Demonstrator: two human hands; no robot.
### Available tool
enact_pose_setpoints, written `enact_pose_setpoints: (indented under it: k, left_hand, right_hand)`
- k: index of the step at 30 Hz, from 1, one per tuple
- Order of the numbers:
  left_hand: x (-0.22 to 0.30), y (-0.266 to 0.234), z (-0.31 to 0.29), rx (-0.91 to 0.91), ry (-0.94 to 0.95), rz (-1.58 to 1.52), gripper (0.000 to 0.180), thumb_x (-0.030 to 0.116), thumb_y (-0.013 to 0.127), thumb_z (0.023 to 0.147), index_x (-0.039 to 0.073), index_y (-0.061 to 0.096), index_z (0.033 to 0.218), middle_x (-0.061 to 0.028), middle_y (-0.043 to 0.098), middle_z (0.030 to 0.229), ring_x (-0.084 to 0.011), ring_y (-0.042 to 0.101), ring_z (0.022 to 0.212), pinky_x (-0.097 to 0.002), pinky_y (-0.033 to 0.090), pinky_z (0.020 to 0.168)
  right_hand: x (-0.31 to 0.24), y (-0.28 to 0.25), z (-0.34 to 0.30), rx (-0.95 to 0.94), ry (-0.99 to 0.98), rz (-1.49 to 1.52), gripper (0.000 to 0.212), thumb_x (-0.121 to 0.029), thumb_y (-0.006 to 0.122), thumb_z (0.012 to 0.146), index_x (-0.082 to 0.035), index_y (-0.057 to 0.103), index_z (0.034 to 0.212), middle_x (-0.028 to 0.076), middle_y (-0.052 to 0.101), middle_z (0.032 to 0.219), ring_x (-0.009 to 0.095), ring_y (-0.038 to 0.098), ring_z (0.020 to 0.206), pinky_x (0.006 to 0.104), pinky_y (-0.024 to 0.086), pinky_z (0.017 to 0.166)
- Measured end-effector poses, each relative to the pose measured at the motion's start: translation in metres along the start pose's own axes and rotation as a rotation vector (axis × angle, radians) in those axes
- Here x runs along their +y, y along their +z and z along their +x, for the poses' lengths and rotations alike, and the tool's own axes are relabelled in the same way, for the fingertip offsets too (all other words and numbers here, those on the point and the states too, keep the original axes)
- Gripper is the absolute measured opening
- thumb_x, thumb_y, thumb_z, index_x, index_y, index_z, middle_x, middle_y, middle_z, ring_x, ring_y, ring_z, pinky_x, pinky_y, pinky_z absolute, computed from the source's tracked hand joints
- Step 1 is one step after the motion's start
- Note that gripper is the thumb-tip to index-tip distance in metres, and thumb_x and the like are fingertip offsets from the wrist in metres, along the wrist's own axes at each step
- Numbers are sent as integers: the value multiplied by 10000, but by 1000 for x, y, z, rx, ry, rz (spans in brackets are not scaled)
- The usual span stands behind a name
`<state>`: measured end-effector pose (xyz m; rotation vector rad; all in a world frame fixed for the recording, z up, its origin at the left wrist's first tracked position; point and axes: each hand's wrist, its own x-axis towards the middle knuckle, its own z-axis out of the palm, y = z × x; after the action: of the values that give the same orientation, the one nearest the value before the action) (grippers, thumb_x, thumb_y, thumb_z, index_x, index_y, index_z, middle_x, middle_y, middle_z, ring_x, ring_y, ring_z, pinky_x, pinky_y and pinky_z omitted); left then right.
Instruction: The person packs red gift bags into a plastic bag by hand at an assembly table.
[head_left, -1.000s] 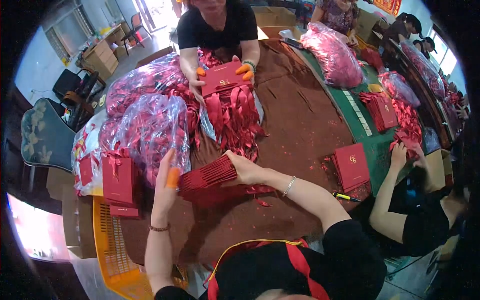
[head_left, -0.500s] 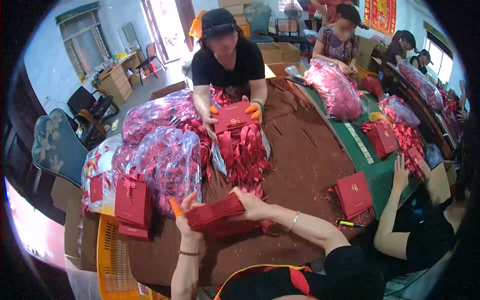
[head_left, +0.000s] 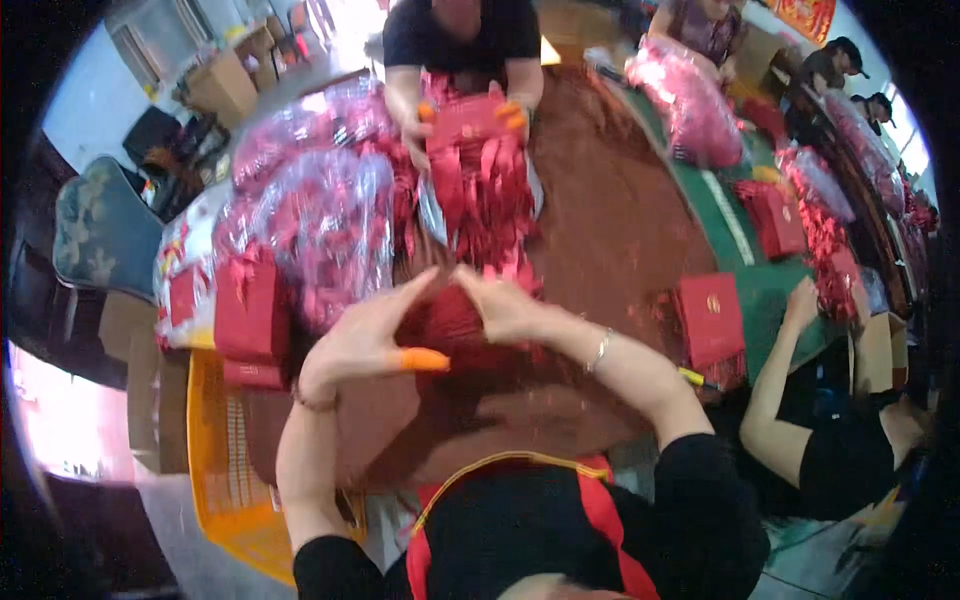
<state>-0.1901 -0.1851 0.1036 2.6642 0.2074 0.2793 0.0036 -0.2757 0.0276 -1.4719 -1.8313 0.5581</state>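
Both my hands are at the near middle of the brown-covered table, one on each side of a stack of red paper bags (head_left: 440,322). My left hand (head_left: 362,335) curves around the stack's left side, an orange finger cover on one digit pointing right. From the other side my right hand (head_left: 505,305) closes on it, fingertips near those of the left. Motion blur and my fingers hide part of the stack. Beyond it, a facing person holds a red bag (head_left: 468,120) above a bundle of red ribbons (head_left: 485,195).
Left stand plastic-wrapped red bundles (head_left: 325,205), a red bag stack (head_left: 250,310) and an orange crate (head_left: 215,450). At right are another red stack (head_left: 712,318), a yellow-black marker (head_left: 697,379) and a neighbour's arm (head_left: 775,370). Other people work along the green surface (head_left: 735,215).
My view has tipped downward. The stack has turned from showing its ribbed edges broadside, and my left hand has swung from beneath its left end to round its side.
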Motion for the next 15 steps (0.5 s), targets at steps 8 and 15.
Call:
enact_pose_setpoints:
  k: [8, 15]
  left_hand:
    - [11, 56, 17, 221, -170, 367, 1050, 258, 783, 533, 125, 179, 1382, -121, 493, 1123, -283, 527, 929, -400, 444, 740]
    - [9, 74, 38, 38, -74, 451, 501, 203, 748, 571, 65, 471, 965, -86, 563, 811, -275, 565, 784, -377, 461, 658]
  right_hand:
    - [20, 8, -13, 74, 107, 133, 589, -238, 754, 613, -48, 366, 1014, 241, 578, 869, 398, 566, 860, 440, 446, 712]
    - [31, -1, -45, -52, 175, 163, 726, -251, 806, 601, -31, 359, 1129, 138, 560, 1024, 228, 547, 973, 331, 416, 877]
